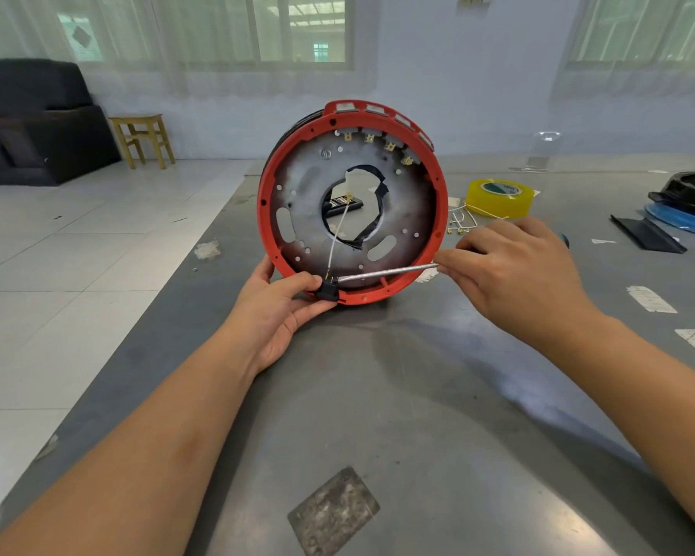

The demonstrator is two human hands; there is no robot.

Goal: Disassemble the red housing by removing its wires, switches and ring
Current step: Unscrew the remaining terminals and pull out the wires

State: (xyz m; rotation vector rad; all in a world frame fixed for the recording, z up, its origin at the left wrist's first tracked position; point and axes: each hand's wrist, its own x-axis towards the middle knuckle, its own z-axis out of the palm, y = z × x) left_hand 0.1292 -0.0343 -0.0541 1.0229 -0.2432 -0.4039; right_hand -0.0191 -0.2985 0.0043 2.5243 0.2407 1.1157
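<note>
Red housing [352,202] stands on edge on the table [418,395]; left hand [275,311] pinches the black switch [327,292] at its lower rim; right hand [510,270] grips the screwdriver [386,272], tip beside 1 terminal; a slip could snap the white wire [336,238].

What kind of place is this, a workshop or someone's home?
Probably an informal workshop in a big room: a scuffed grey worktable holding yellow tape and the red housing, with a tiled floor and dark sofa behind.

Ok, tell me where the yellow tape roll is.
In the head view, the yellow tape roll lies on the table, right of the red housing, just beyond the right hand.
</note>
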